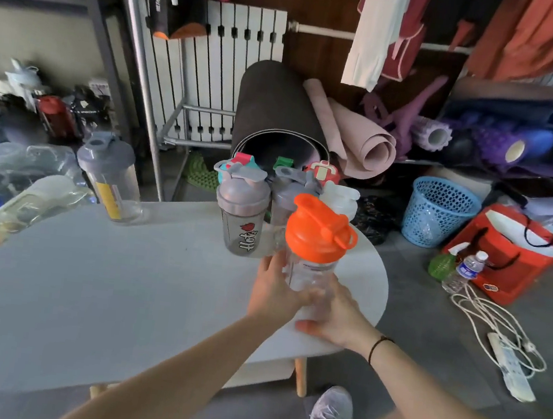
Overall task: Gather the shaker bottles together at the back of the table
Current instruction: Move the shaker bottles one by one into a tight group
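left hand (274, 290), right hand (335, 314), both clasped, forearms extended

A blue basket (438, 212) with little holes sits on the floor at about two o'clock. Right of it is a red bag (504, 256). Just in front of the bag stand a green spray bottle (443, 261) and a small water bottle (464, 272), close together. A white cord (489, 323) curls on the floor at three o'clock and runs to a power strip (510, 370). At twelve o'clock a big dark rolled mat (273, 105) leans by a pink rolled mat (362, 140). Behind them is a white radiator (222, 72). Purple foam rollers (476, 139) lie at one o'clock. A grey shoe (331, 415) is at five o'clock.
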`<control>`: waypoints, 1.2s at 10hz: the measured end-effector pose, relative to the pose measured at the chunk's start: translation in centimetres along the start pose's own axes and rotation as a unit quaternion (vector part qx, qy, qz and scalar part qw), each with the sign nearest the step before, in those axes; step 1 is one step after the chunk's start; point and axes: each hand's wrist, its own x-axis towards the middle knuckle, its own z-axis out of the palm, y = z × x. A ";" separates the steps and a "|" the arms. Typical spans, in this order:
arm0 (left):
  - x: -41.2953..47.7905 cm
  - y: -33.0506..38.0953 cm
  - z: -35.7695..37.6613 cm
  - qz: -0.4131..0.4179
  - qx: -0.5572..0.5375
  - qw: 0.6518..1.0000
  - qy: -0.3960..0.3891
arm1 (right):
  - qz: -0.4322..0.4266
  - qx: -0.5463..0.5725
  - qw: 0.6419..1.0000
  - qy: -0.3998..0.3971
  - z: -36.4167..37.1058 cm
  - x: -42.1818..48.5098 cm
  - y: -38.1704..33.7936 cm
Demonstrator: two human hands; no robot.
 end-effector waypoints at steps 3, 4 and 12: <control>1.5 0.7 2.7 0.025 0.074 0.989 -0.128 | 0.054 0.157 0.959 0.230 -0.3 2.1 2.3; 0.9 -2.0 0.2 0.037 0.171 0.975 -0.134 | 0.086 0.129 0.965 0.213 -0.7 2.5 2.9; -1.0 -12.0 -17.7 -0.037 0.286 0.944 0.160 | 0.075 0.023 0.985 0.156 0.7 3.1 4.6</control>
